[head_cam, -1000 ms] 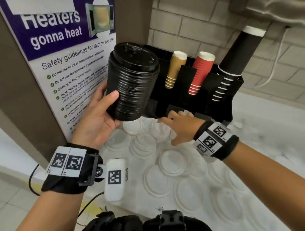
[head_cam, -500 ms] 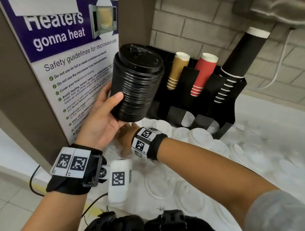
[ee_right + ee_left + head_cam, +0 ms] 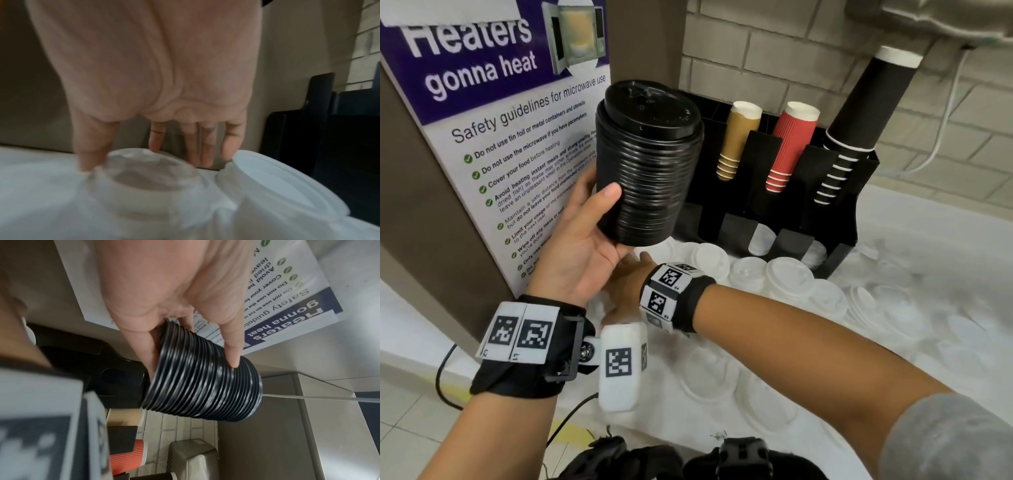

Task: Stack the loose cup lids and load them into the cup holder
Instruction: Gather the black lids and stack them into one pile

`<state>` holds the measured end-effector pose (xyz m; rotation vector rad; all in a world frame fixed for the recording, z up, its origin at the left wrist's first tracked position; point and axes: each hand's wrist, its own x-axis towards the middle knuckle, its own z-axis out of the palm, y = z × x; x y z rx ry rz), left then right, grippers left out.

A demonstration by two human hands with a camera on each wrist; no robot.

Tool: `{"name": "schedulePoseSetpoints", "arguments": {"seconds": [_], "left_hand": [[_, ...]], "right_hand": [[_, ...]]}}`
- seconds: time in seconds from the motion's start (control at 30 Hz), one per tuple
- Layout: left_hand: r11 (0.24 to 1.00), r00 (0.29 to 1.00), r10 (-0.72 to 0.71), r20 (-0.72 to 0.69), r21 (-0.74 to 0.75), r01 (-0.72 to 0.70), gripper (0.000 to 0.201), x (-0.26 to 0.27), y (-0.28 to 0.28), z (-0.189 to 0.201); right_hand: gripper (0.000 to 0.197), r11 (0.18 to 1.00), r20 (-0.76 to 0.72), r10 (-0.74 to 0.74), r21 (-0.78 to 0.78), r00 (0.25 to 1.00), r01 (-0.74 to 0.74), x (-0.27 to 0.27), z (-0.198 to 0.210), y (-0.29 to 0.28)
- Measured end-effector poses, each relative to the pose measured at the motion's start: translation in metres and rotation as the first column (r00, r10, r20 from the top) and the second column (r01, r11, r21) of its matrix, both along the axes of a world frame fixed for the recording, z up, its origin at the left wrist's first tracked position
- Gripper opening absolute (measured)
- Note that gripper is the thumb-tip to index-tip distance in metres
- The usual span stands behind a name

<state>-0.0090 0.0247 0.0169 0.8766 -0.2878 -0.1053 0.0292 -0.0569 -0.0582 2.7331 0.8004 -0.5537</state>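
Left hand (image 3: 582, 253) grips a tall stack of black plastic cup lids (image 3: 647, 164) at centre frame, held clear of the table, probably awaiting more lids. Right hand (image 3: 156, 91), fingers straight and relaxed, reaches down to a clear plastic lid (image 3: 144, 168) among loose translucent lids (image 3: 791, 284) on the white table (image 3: 928, 240). Upper right: black cup holder (image 3: 859, 205) carries tan, red and black paper cup stacks; lower slots show a few white lids.

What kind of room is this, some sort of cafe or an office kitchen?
Probably a shared office pantry or break room. A microwave safety poster hangs on the wall, a black cup holder stocks paper cups, and loose white lids cover the counter.
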Motion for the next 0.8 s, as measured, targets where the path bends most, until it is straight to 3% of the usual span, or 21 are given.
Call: {"name": "schedulePoseSetpoints", "arguments": {"seconds": [0.1,0.2,0.3,0.37,0.43,0.5,0.57,0.6,0.67,0.73,0.8], "left_hand": [[1.000,1.000,0.004,-0.003,0.011,-0.004,0.059,-0.001,0.000,-0.001],[1.000,1.000,-0.019,0.002,-0.008,0.019,0.061,-0.002,0.001,-0.001],[1.000,1.000,-0.026,0.017,-0.006,0.027,0.057,-0.001,0.001,-0.001],[0.999,0.999,-0.032,0.020,-0.004,0.032,0.056,0.000,0.000,-0.002],[0.999,0.999,-0.042,0.004,-0.012,0.042,0.061,0.000,-0.002,-0.003],[0.999,0.998,-0.052,-0.016,-0.010,0.052,0.064,-0.001,-0.006,-0.005],[0.997,0.997,-0.073,-0.040,-0.020,0.072,0.063,-0.001,-0.010,-0.007],[0.996,0.995,-0.086,-0.055,-0.032,0.084,0.063,-0.001,-0.013,-0.008],[0.993,0.991,-0.106,-0.084,-0.064,0.101,0.068,0.000,-0.018,-0.008],[0.990,0.988,-0.114,-0.103,-0.094,0.104,0.074,-0.001,-0.022,-0.007],[0.989,0.987,-0.121,-0.104,-0.103,0.110,0.075,-0.001,-0.024,-0.006]], "right_hand": [[0.069,0.997,-0.068,0.066,-0.039,0.995,-0.069,-0.003,0.007,0.005],[0.059,0.989,-0.048,0.029,0.150,0.998,-0.021,-0.005,0.028,-0.012],[0.062,0.929,-0.040,-0.098,0.356,0.994,0.105,0.000,0.060,-0.051],[0.073,0.928,-0.058,-0.228,0.288,0.972,0.235,-0.003,0.078,-0.088],[0.071,0.932,-0.038,-0.334,0.135,0.942,0.336,-0.009,0.087,-0.120],[0.067,0.909,-0.005,-0.406,0.099,0.914,0.404,-0.016,0.088,-0.138],[0.055,0.842,-0.036,-0.440,0.330,0.897,0.426,-0.022,0.092,-0.146],[0.048,0.735,-0.104,-0.457,0.515,0.883,0.441,-0.026,0.094,-0.147],[0.046,0.337,-0.333,-0.431,0.802,0.838,0.493,-0.038,0.099,-0.141],[0.052,-0.062,-0.536,-0.279,0.838,0.797,0.542,-0.052,0.096,-0.128],[0.058,-0.314,-0.619,-0.137,0.768,0.774,0.559,-0.061,0.091,-0.117]]}}
